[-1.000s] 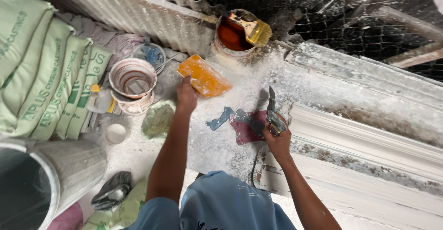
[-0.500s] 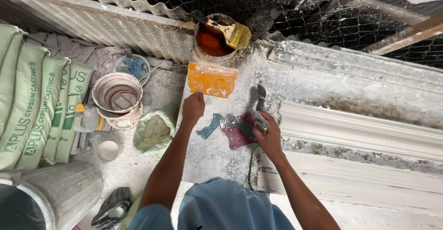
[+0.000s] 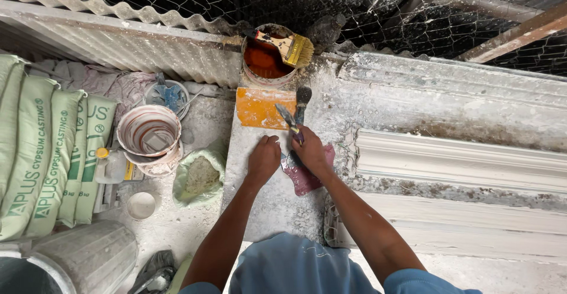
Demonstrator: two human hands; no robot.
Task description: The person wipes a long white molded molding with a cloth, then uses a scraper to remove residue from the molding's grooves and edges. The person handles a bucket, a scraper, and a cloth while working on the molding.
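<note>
Right hand [image 3: 311, 151] has its fingers curled tight around 2 tools at once, a dark round brush [image 3: 302, 100] and a thin scraper [image 3: 287, 117], both poking up toward the orange plastic sheet [image 3: 258, 107]. Left hand [image 3: 263, 159] is just beside it, fingers bent down and pressing on the grey slab [image 3: 260, 205], gripping nothing. Both forearms reach straight forward. A pink scrap [image 3: 307, 179] lies under the right wrist. The white moulding [image 3: 460, 158] crowds the right edge, with more room left.

A rough, plaster-dusted worktop [image 3: 266, 205] is being shown. A glossy orange plastic sheet [image 3: 260, 108] and a bristled wooden brush [image 3: 286, 46] are being seen.
</note>
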